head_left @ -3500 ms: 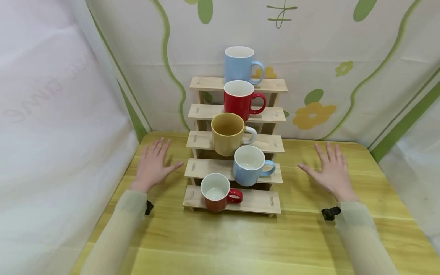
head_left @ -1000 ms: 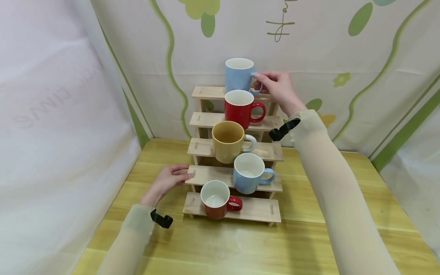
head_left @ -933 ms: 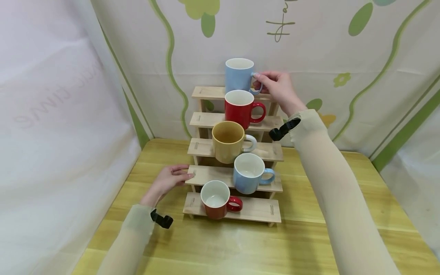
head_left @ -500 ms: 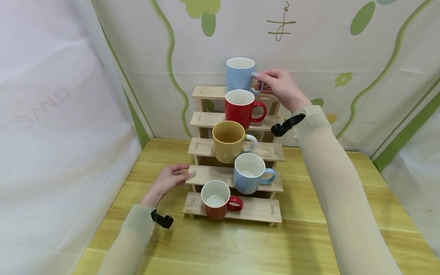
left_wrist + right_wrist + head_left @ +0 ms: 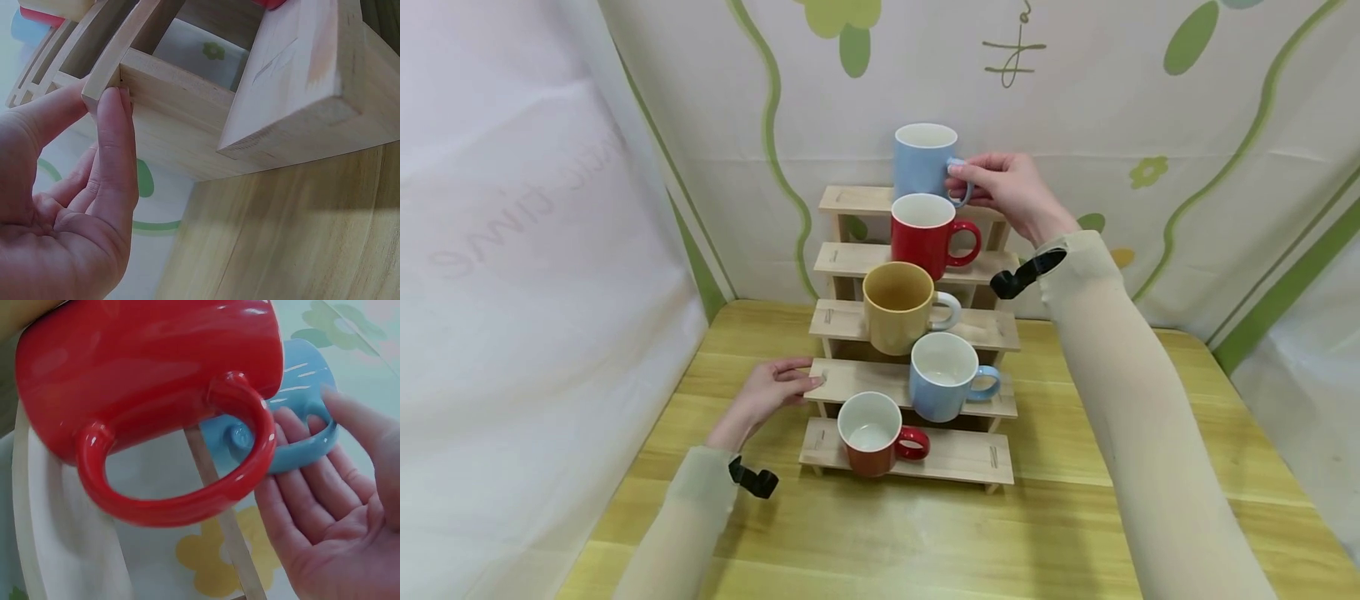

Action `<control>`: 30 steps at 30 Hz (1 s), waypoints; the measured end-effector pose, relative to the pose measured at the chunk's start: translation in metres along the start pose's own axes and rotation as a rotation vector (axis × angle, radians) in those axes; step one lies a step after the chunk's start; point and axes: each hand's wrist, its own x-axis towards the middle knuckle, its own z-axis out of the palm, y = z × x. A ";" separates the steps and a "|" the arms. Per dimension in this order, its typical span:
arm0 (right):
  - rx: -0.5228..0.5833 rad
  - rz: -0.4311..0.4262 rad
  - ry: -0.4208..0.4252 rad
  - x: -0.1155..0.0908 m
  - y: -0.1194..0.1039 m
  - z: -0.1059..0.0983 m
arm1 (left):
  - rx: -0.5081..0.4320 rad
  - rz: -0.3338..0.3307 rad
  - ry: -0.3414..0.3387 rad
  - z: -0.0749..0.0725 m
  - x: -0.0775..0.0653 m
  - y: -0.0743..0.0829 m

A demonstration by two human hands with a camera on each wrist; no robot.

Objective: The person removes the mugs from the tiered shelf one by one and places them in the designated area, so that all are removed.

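Observation:
A stepped wooden shelf rack (image 5: pixel 917 377) carries a mug on each tier. On the top tier stands a light blue mug (image 5: pixel 922 160); my right hand (image 5: pixel 1011 192) holds its handle (image 5: pixel 306 453), thumb on the near side and fingers passing behind. My left hand (image 5: pixel 766 390) pinches the left end of the second tier from the bottom, as the left wrist view shows with thumb (image 5: pixel 53 112) above and a finger below. Just below the top mug, a red mug (image 5: pixel 919 237) partly overlaps it in the head view and fills much of the right wrist view.
Below these stand a yellow mug (image 5: pixel 895 321) with a white handle, another light blue mug (image 5: pixel 938 392) and a red mug with white inside (image 5: pixel 868 450), all handles to the right. The rack stands on a wooden table (image 5: pixel 880 542). A printed white curtain (image 5: pixel 1075 100) hangs close behind.
Both hands lay spread on the table at first. Since then the left has taken the rack's edge and the right the top mug's handle. Lately only the right thumb and fingers shift slightly on the handle.

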 end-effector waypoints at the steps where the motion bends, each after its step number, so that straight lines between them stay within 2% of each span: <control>1: -0.008 -0.003 0.002 0.000 -0.001 0.000 | -0.001 0.002 0.000 0.000 0.000 0.000; 8: -0.049 -0.027 0.012 -0.003 -0.001 -0.001 | -0.012 -0.003 0.008 0.003 0.000 0.000; 18: 0.115 -0.151 0.058 -0.004 0.014 -0.002 | -0.009 0.004 0.006 0.006 -0.001 -0.002; 30: 0.156 -0.264 0.105 -0.035 0.010 -0.036 | -0.012 0.013 -0.007 0.006 -0.002 -0.001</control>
